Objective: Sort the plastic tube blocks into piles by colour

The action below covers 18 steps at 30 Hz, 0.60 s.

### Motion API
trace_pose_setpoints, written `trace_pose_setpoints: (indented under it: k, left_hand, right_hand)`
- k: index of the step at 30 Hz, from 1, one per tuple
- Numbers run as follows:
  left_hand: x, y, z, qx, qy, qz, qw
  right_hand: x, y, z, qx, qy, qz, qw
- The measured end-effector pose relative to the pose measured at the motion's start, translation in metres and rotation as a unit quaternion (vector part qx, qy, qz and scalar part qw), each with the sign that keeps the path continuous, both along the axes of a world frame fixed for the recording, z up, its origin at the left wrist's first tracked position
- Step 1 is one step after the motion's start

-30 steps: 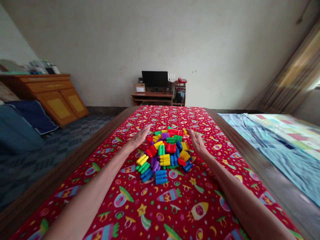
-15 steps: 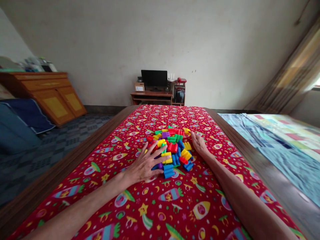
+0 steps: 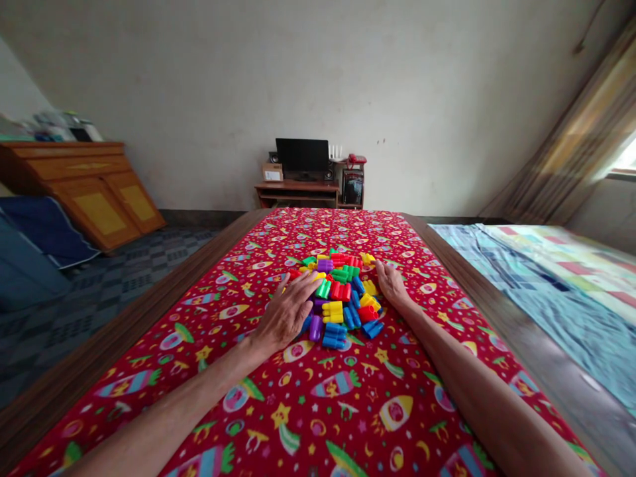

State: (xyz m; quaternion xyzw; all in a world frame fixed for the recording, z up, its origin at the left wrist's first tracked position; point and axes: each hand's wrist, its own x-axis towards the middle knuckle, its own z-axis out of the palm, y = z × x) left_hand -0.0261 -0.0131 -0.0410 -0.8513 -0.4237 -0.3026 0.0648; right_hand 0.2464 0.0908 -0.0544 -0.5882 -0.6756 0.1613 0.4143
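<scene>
A pile of plastic building blocks in red, yellow, green, blue and purple lies on the red patterned cloth [image 3: 328, 411]. My left hand [image 3: 291, 308] rests over the pile's left side, fingers stretched forward and close together, covering some blocks. Near its thumb are a purple block [image 3: 315, 328] and a yellow block [image 3: 332, 312]; a blue block [image 3: 334, 336] lies closest to me. Along the right side of the pile stands my right hand [image 3: 391, 281], fingers extended, holding nothing that I can see. A small yellow block [image 3: 368, 258] sits just beyond its fingertips.
The cloth covers a table with dark wooden edges [image 3: 213, 248]. Against the far wall, a small desk [image 3: 298, 187] bears a monitor [image 3: 302, 156]. A wooden cabinet [image 3: 99, 199] stands at the left, and a bed with a blue sheet [image 3: 536, 298] at the right.
My left hand's spread fingers have drawn together, and its thumb has come up off the near blocks, uncovering the purple one. My right hand stays beside the pile. The view has shifted slightly.
</scene>
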Motion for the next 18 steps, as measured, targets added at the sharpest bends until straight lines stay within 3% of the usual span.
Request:
trace_pose_setpoints:
  k: [6, 18]
  left_hand:
    - [0.0006, 0.0048, -0.0031, -0.015, -0.026, 0.034, 0.999]
    - [0.001, 0.0079, -0.007, -0.016, -0.04, 0.034, 0.998]
  right_hand:
    - [0.0005, 0.0009, -0.0008, 0.016, -0.015, 0.002, 1.0]
    - [0.0004, -0.0013, 0.0016, -0.002, -0.035, -0.003, 0.999]
